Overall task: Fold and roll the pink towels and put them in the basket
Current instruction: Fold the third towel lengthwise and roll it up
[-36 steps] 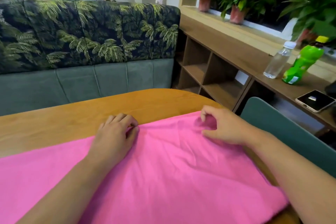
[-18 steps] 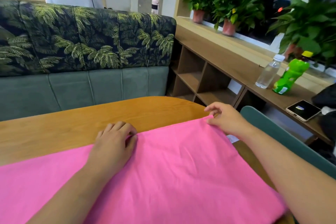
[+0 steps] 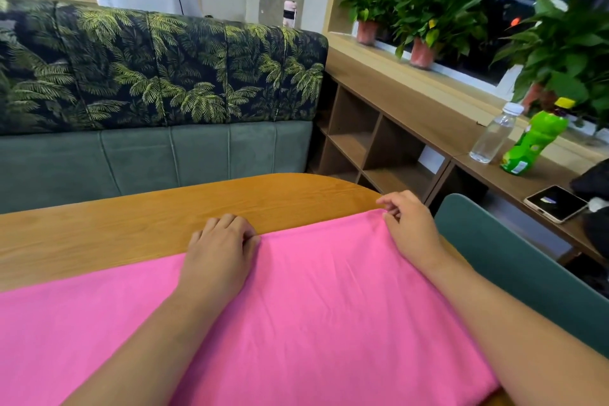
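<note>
The left hand (image 3: 220, 245) and right hand (image 3: 410, 226) each pinch the pink towel's (image 3: 313, 306) far edge; the wooden table (image 3: 131, 224) extends beyond.

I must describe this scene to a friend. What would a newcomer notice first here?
The bright pink towel spread over the wooden table fills the lower half of the view. The left hand grips its far edge near the middle, and the right hand pinches the far right corner. Behind the table stands a sofa with a palm-leaf back.
</note>
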Demonstrator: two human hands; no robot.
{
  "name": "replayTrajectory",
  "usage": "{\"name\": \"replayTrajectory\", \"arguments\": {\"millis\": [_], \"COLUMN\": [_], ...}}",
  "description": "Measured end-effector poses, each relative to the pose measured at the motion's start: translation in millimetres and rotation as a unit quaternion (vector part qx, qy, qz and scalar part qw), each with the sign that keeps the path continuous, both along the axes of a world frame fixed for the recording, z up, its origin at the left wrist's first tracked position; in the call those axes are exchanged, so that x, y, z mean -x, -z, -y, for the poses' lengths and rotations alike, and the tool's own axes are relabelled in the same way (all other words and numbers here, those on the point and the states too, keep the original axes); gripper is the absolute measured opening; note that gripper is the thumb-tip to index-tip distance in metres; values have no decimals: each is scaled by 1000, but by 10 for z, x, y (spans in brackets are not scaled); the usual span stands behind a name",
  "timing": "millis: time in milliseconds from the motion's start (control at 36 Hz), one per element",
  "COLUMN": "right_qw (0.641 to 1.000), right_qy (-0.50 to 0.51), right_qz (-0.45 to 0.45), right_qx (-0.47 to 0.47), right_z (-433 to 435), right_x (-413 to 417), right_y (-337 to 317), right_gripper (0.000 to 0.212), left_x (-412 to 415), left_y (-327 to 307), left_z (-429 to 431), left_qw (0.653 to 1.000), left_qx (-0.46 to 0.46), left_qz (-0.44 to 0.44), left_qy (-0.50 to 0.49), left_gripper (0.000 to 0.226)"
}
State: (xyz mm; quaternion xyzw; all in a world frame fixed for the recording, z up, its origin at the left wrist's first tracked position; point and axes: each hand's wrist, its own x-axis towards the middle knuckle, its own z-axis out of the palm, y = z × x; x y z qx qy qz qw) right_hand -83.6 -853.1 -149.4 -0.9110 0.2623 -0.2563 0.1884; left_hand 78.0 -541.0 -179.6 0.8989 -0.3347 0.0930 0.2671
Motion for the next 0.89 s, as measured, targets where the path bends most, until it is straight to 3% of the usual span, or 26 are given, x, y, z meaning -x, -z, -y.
{"name": "replayTrajectory", "arguments": {"millis": [111,167,222,306,389,444,528,722,889], "right_qw": [995,985,980,942,884,871,889,936,946], "right_qy": [7,-38,-127,-273,-367,-389,-335,-81,-61], "right_qz": [-38,-76,-98,-188,-280,-291,-302,-337,-315], "right_qx": [94,147,116,42,71,76,73,51,41], "right_z": [-97,-340,-747,-1522,-2111,-2219,-2001,-626,-414], "right_x": [36,43,57,140,219,215,158,165,220], "right_y": [4,-72,-165,-219,-175,-103,-38,-18,32], "right_gripper": [26,24,24,47,67,72,75,81,78], "left_x": [1,8,10,-30,-102,-117,-109,-166,-169], "left_y": [-10,-20,-27,-16,10,10,13,60,96], "left_z": [3,1,1,-5,-30,-51,-70,-81,-62], "left_qw": [1000,1000,1000,999,988,980,979,989,992], "left_qx": [-5,-2,3,37,132,168,160,70,48], "left_qz": [2,1,1,-13,-63,-85,-91,-58,-10], "left_qy": [-2,1,2,16,50,65,89,116,119], "left_gripper": [10,9,9,8,8,11,15,20,25]}}
